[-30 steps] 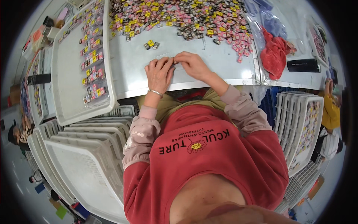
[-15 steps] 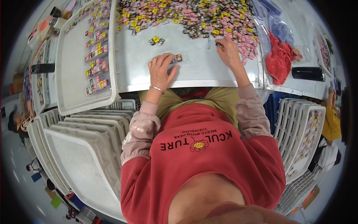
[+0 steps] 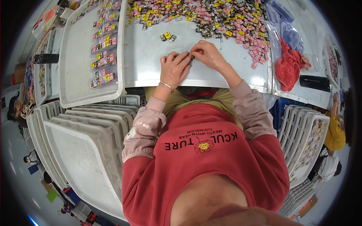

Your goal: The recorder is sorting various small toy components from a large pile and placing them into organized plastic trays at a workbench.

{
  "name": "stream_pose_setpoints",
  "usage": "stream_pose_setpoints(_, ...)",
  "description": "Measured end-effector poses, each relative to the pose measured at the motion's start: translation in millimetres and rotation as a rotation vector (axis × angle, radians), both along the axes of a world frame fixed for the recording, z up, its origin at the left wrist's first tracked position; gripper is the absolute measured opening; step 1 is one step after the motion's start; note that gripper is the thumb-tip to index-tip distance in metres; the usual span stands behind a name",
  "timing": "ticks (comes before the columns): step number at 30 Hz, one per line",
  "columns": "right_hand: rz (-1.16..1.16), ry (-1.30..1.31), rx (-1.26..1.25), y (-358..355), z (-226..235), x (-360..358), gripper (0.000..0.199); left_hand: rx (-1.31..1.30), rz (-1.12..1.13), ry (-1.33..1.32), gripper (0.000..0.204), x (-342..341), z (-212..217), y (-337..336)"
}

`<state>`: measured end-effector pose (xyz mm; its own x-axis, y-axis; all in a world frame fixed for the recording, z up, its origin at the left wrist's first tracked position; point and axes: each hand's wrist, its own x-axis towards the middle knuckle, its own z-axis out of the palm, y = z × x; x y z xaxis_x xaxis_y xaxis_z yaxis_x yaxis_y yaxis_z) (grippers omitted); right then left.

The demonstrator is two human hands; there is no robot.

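Down at our left knee, we had a stack of empty white mesh trays (image 3: 86, 150) fanned out, and another stack (image 3: 307, 143) off to our right, its top tray carrying rows of small coloured packets. Up on the grey table (image 3: 151, 49), our left hand (image 3: 174, 69) and right hand (image 3: 206, 54) met at the fingertips, both curled in and pinching one small dark packet (image 3: 192, 57) between them; it was too tiny to tell more. Just beyond the hands sat three loose packets (image 3: 167, 37), yellow and dark, apart from the rest. Past those, we saw the big heap of packets (image 3: 211, 17), pink, yellow and black squares spread across the far table. To our left lay a white tray (image 3: 79, 75) with packets sorted (image 3: 102, 56) into short columns. To our right, a crumpled red cloth (image 3: 288, 66) sat by the table edge, a black bar-shaped thing (image 3: 315, 83) beside it, and clear plastic bags (image 3: 286, 26) further back.
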<state>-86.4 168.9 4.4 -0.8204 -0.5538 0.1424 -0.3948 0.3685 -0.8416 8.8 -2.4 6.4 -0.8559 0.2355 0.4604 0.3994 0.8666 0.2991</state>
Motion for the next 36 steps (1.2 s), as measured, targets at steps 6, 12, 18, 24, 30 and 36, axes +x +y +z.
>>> stream_pose_setpoints(6, 0.013, 0.117, 0.061, -8, 5, -4, 0.011, 0.001, 0.013, 0.001, 0.030, -1, -4, 0)
stream_pose_setpoints(12, -0.109, -0.034, -0.130, -5, -5, 8, 0.008, 0.025, 0.006, -0.033, 0.031, 0, -3, -2)
stream_pose_setpoints(18, -0.077, -0.038, -0.085, 3, -4, 18, 0.009, 0.048, -0.004, -0.016, 0.032, -1, -6, -4)
stream_pose_setpoints(24, -0.088, -0.476, -0.383, 11, -7, 3, 0.018, 0.073, -0.009, -0.015, 0.030, -1, -4, -3)
stream_pose_setpoints(30, -0.037, -0.931, -0.663, 15, 11, 7, 0.025, 0.258, 0.058, 0.051, 0.024, -4, -3, -3)
stream_pose_setpoints(36, -0.031, -0.918, -0.872, 6, 19, 30, 0.020, 1.115, 0.028, -0.350, 0.018, -14, 16, 17)
